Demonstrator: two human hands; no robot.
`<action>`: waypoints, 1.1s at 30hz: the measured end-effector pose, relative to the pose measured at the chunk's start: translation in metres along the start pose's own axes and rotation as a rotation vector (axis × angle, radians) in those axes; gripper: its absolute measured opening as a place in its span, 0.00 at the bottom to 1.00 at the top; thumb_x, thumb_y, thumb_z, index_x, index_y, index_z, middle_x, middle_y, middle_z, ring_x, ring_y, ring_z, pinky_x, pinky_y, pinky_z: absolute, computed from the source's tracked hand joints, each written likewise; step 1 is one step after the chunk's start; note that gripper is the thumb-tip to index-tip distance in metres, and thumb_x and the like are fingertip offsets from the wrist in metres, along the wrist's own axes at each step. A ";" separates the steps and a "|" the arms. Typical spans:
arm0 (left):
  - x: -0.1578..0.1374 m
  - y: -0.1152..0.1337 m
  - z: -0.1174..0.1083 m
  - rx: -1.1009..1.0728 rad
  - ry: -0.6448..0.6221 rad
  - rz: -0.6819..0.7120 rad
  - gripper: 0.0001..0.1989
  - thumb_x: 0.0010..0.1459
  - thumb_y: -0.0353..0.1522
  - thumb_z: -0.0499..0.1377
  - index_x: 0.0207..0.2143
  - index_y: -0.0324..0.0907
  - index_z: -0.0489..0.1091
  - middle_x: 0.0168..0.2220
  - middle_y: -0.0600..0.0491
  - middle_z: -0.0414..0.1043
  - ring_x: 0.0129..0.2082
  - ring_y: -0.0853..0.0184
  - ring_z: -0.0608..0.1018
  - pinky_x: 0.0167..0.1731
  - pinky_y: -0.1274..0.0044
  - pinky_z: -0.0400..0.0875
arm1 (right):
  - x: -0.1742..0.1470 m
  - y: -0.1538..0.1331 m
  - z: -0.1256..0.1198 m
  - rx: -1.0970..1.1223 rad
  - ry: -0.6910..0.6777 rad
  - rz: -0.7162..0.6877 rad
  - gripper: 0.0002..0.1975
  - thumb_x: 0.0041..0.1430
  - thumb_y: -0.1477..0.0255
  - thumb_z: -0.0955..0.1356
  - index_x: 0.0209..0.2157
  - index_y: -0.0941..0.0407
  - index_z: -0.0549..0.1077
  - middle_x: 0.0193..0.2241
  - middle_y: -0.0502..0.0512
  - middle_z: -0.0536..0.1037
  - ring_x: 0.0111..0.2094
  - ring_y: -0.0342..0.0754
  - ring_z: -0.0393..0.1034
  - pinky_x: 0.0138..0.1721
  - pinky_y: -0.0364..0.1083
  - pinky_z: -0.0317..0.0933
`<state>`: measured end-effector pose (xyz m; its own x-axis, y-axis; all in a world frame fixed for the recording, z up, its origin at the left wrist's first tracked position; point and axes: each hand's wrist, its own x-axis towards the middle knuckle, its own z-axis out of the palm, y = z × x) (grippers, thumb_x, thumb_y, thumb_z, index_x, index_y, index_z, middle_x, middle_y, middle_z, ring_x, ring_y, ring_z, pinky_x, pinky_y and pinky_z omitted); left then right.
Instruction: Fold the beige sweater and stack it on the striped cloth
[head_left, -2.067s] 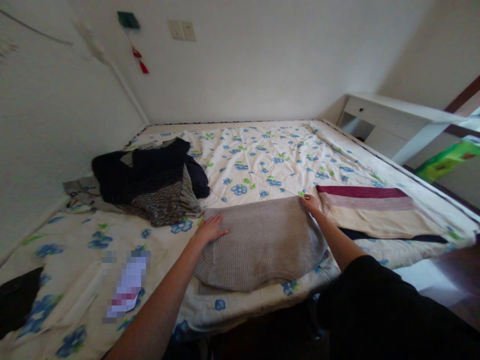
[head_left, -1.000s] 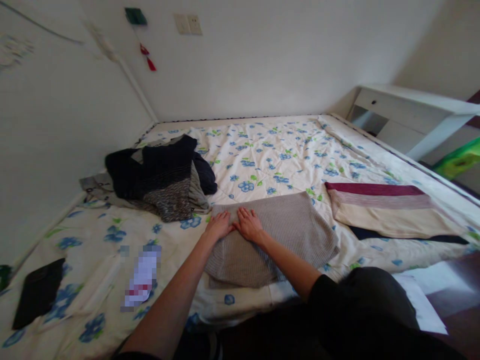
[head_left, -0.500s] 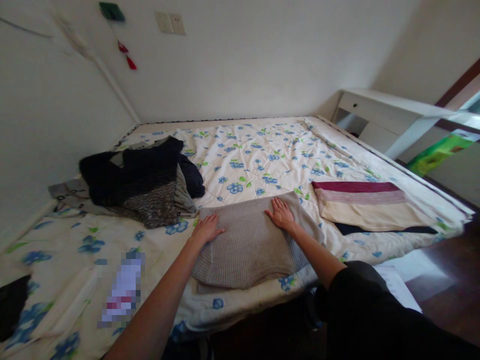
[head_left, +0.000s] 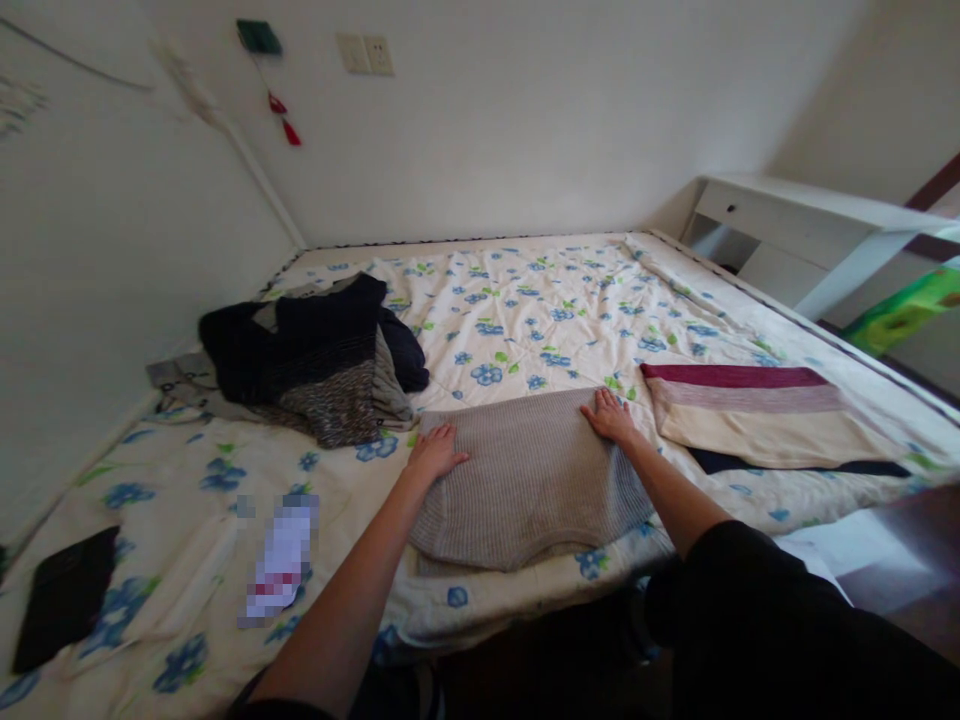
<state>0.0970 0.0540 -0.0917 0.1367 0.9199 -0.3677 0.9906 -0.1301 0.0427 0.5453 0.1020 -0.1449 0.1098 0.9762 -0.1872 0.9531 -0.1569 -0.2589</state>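
A grey-beige ribbed sweater (head_left: 525,490) lies folded into a flat block near the front edge of the bed. My left hand (head_left: 436,453) rests flat on its left upper corner, fingers stretched out. On the right upper corner lies my right hand (head_left: 611,415), palm down with the fingers extended. Neither hand grips the fabric. To the right is a folded striped knit garment (head_left: 765,405) in burgundy, pink and cream, with a dark edge beneath it.
A heap of dark and grey clothes (head_left: 300,350) lies to the left on the flowered bed sheet (head_left: 510,310). Nearer are a blurred-out item (head_left: 281,560) and a black flat object (head_left: 66,600). A white desk (head_left: 795,225) stands at the back right.
My right hand has slid right across the sweater to its right corner. My left hand stays on the left corner. The view has shifted slightly left.
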 end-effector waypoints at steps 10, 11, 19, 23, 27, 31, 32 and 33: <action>-0.002 0.000 0.010 -0.006 0.078 0.017 0.38 0.71 0.44 0.61 0.78 0.43 0.63 0.80 0.36 0.59 0.79 0.43 0.63 0.77 0.51 0.57 | -0.073 -0.233 0.048 0.131 0.015 -0.600 0.36 0.80 0.59 0.61 0.81 0.61 0.59 0.81 0.66 0.56 0.83 0.64 0.45 0.81 0.67 0.40; -0.002 -0.001 0.011 -0.008 0.087 0.022 0.37 0.72 0.43 0.60 0.78 0.42 0.63 0.80 0.36 0.59 0.79 0.43 0.63 0.77 0.50 0.57 | -0.081 -0.250 0.055 0.141 -0.008 -0.641 0.35 0.80 0.60 0.61 0.80 0.58 0.60 0.80 0.64 0.58 0.82 0.63 0.47 0.81 0.66 0.40; 0.002 -0.008 0.013 -0.039 0.069 0.021 0.40 0.71 0.45 0.62 0.80 0.45 0.61 0.81 0.38 0.56 0.81 0.44 0.61 0.78 0.51 0.54 | -0.075 -0.225 0.054 0.120 0.007 -0.567 0.35 0.80 0.52 0.60 0.80 0.52 0.64 0.80 0.58 0.60 0.81 0.63 0.51 0.81 0.62 0.43; 0.001 -0.007 0.010 -0.039 0.064 0.026 0.40 0.71 0.46 0.61 0.79 0.42 0.61 0.81 0.36 0.57 0.80 0.44 0.62 0.78 0.50 0.54 | -0.053 -0.161 0.041 0.060 0.028 -0.442 0.39 0.81 0.49 0.58 0.81 0.57 0.59 0.82 0.61 0.55 0.82 0.62 0.47 0.81 0.64 0.42; 0.000 -0.006 0.008 -0.027 0.062 0.022 0.40 0.72 0.46 0.60 0.80 0.38 0.60 0.81 0.34 0.55 0.81 0.44 0.61 0.78 0.50 0.54 | -0.034 -0.100 0.033 0.007 0.036 -0.297 0.41 0.81 0.48 0.56 0.83 0.59 0.54 0.83 0.64 0.51 0.83 0.61 0.44 0.81 0.62 0.39; 0.003 -0.007 0.010 -0.020 0.072 0.014 0.39 0.72 0.44 0.61 0.79 0.39 0.61 0.81 0.34 0.56 0.80 0.44 0.62 0.78 0.51 0.56 | -0.019 -0.045 0.019 -0.014 0.019 -0.213 0.41 0.82 0.48 0.55 0.83 0.58 0.53 0.83 0.64 0.51 0.83 0.57 0.44 0.82 0.59 0.37; 0.003 -0.008 0.010 -0.019 0.075 0.016 0.39 0.71 0.45 0.61 0.79 0.40 0.62 0.80 0.34 0.57 0.80 0.44 0.62 0.78 0.51 0.55 | -0.016 -0.033 0.015 -0.025 0.020 -0.201 0.41 0.82 0.48 0.55 0.83 0.58 0.54 0.83 0.64 0.51 0.83 0.57 0.44 0.82 0.58 0.36; 0.004 -0.008 0.010 -0.018 0.076 0.016 0.39 0.71 0.45 0.61 0.79 0.40 0.62 0.80 0.35 0.57 0.80 0.45 0.62 0.78 0.52 0.55 | -0.013 -0.022 0.012 -0.035 0.023 -0.185 0.41 0.82 0.48 0.55 0.83 0.59 0.54 0.82 0.64 0.51 0.83 0.57 0.43 0.82 0.59 0.36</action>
<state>0.0893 0.0549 -0.1031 0.1521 0.9432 -0.2952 0.9882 -0.1390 0.0651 0.5194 0.0908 -0.1478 -0.0626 0.9911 -0.1175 0.9668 0.0309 -0.2538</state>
